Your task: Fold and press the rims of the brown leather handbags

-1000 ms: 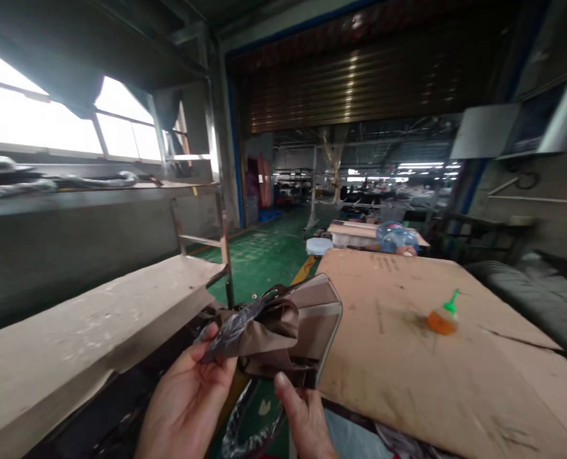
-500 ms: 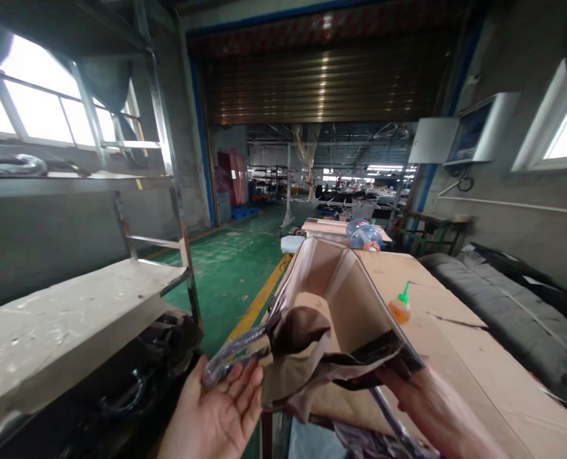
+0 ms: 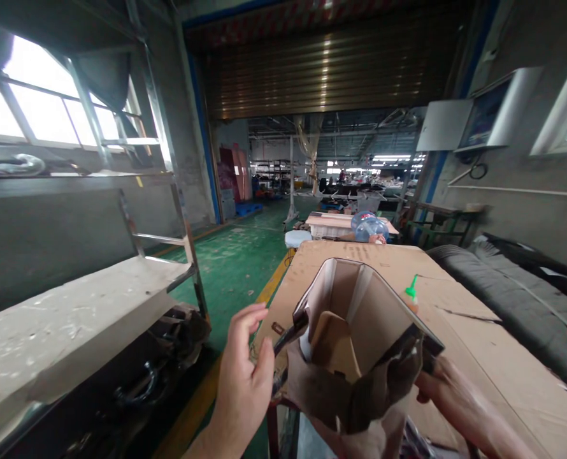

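An open-topped bag point(image 3: 388, 309) with stiff tan inner walls stands before me at the edge of a cardboard-covered table point(image 3: 484, 350). Soft brown fabric point(image 3: 322, 389) hangs over its near side. My right hand point(image 3: 453, 389) has its fingers closed on the bag's dark right edge; some fingertips are hidden behind it. On the other side, my left hand point(image 3: 245, 370) is open, thumb and fingers apart, close beside a dark strap point(image 3: 286, 341) at the bag's left side. Whether hand and strap touch, I cannot tell.
Beyond the bag's right wall stands a small bottle with a green nozzle point(image 3: 411, 290). A large clear blue water jug point(image 3: 369, 226) lies farther back. Metal shelving point(image 3: 188, 268) is on the left, grey padded rolls point(image 3: 484, 287) on the right. A round stool point(image 3: 297, 239) stands behind the table.
The bag has come nearer and lower, its opening now showing the inside bottom. The brown fabric has dropped to the near side. My left hand has risen and turned from palm-up to upright.
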Action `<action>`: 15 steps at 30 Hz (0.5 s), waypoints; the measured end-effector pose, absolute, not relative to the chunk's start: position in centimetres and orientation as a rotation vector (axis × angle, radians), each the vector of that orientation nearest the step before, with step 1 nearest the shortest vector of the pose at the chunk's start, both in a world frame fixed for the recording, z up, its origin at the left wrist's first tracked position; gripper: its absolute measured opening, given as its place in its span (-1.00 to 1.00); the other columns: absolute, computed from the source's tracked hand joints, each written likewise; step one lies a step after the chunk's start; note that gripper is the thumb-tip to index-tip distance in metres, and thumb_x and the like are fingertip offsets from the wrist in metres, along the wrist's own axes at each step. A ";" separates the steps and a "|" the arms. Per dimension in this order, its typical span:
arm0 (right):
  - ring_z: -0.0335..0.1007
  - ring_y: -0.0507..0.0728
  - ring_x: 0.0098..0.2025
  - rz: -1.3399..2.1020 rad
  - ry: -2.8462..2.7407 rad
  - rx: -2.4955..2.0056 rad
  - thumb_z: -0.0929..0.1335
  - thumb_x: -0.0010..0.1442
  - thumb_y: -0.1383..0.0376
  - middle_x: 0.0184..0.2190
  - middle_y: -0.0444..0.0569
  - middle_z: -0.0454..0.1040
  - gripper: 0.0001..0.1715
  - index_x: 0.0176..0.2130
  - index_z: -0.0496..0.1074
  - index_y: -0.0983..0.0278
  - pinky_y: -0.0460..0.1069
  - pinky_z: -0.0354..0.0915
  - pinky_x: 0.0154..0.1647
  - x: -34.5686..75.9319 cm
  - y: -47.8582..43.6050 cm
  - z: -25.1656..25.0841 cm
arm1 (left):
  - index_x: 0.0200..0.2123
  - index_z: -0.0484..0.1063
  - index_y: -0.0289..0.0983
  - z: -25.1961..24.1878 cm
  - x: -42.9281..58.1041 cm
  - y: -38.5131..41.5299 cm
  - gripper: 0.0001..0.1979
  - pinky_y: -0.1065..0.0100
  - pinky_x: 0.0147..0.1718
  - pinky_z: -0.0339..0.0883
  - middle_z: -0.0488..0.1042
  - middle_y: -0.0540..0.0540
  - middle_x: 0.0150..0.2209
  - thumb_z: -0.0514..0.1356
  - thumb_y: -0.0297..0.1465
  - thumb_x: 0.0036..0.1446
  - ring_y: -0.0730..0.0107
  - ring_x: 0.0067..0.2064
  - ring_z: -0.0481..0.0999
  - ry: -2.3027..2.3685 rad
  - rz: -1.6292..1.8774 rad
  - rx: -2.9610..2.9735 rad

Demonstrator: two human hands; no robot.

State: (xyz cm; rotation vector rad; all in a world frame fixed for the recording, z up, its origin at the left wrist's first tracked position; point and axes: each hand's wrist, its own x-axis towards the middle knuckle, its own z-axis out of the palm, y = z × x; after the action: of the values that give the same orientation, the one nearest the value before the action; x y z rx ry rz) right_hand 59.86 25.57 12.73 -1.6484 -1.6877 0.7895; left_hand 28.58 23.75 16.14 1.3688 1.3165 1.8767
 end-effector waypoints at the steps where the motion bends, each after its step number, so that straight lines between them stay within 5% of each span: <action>1: 0.37 0.17 -0.51 0.734 -1.707 -1.669 0.23 0.01 0.05 -0.62 -0.04 0.40 -0.66 -0.59 0.33 0.21 -0.04 0.22 -0.52 60.0 25.6 12.4 | -0.06 0.45 -0.21 16.4 28.9 24.5 -0.59 0.27 0.24 0.08 0.37 -0.13 0.09 0.26 -0.58 -0.01 0.20 0.18 0.29 1.305 1.778 1.452; 6: 0.50 0.29 -0.30 0.393 -1.676 -1.806 0.23 0.07 0.07 -0.42 0.02 0.54 -0.67 -0.27 0.40 0.20 0.01 0.26 -0.44 60.4 24.7 10.6 | 0.18 0.25 -0.16 16.9 29.9 26.4 -0.44 0.13 0.17 0.17 0.31 -0.17 0.18 0.18 -0.51 0.08 0.16 0.13 0.36 1.233 1.255 1.701; 11: 0.50 0.29 -0.18 0.104 -1.676 -1.758 0.20 0.17 0.07 -0.15 0.08 0.53 -0.55 0.01 0.31 0.18 0.03 0.36 -0.40 60.2 23.9 9.3 | 0.19 0.23 -0.17 16.8 30.9 26.3 -0.47 0.19 0.18 0.14 0.31 -0.15 0.19 0.16 -0.41 0.12 0.17 0.16 0.33 1.269 1.207 1.790; 15: 0.38 0.36 0.03 -0.342 -1.596 -1.583 0.20 0.22 0.07 0.02 0.23 0.43 -0.42 0.13 0.26 0.31 0.22 0.38 -0.07 59.2 23.0 8.9 | 0.13 0.28 -0.23 16.8 31.3 27.9 -0.52 0.19 0.16 0.13 0.37 -0.17 0.11 0.17 -0.36 0.11 0.16 0.16 0.32 1.345 1.208 1.834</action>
State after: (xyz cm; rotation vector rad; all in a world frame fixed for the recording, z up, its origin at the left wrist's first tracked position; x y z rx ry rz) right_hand 59.18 23.01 8.88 -1.5829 -1.5962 -0.3424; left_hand 31.33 27.88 16.83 1.8337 1.3451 1.2084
